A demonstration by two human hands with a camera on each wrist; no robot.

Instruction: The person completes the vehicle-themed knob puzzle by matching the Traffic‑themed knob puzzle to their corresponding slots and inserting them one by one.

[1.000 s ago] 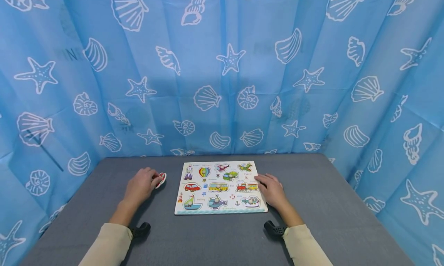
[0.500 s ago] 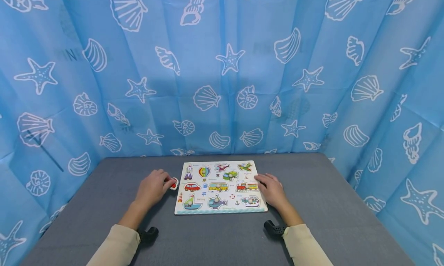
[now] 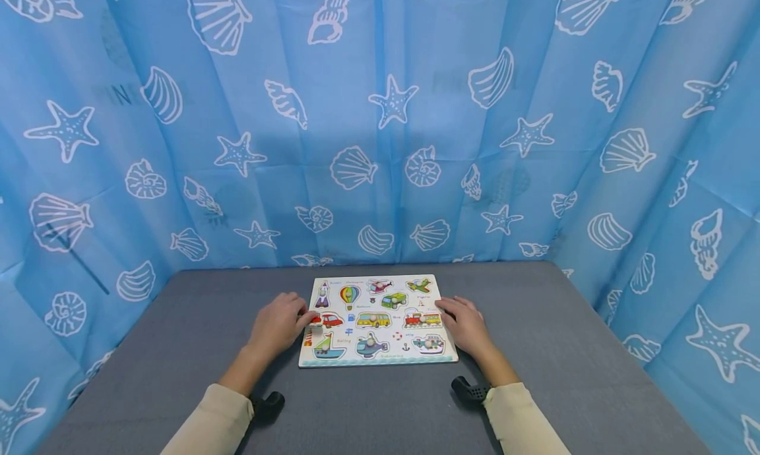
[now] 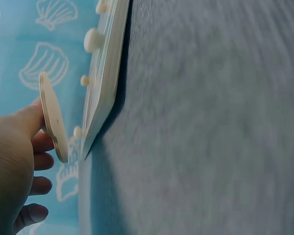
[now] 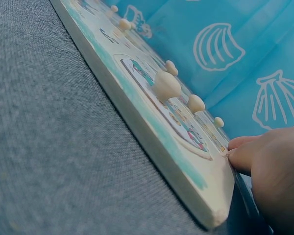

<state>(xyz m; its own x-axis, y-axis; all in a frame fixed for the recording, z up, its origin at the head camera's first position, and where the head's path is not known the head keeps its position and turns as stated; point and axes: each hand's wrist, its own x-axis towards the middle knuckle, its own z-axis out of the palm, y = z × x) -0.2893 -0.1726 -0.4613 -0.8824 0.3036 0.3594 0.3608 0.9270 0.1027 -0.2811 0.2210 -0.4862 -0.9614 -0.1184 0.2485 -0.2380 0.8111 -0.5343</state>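
Observation:
My left hand [image 3: 278, 324] pinches a flat wooden puzzle piece [image 3: 315, 319], red on its face with a pale border. In the left wrist view the puzzle piece [image 4: 53, 117] is seen nearly edge-on, held up between thumb and fingers beside the board. From the head it overlaps the left edge of a white puzzle board [image 3: 347, 341], right by a printed red car [image 3: 332, 319]. My right hand [image 3: 464, 323] rests at the board's right edge, and its fingertips [image 5: 233, 154] touch that edge in the right wrist view.
Knobbed vehicle pieces sit in the board, among them a yellow bus [image 3: 373, 320], a sailboat [image 3: 328, 348] and a ship [image 5: 164, 107]. The board lies flat on a grey-covered table [image 3: 368, 409]. A blue shell-patterned curtain [image 3: 380, 198] hangs behind the table.
My left hand has moved right with the red puzzle piece, from the table left of the board to over its left edge. My right hand and the board have stayed put.

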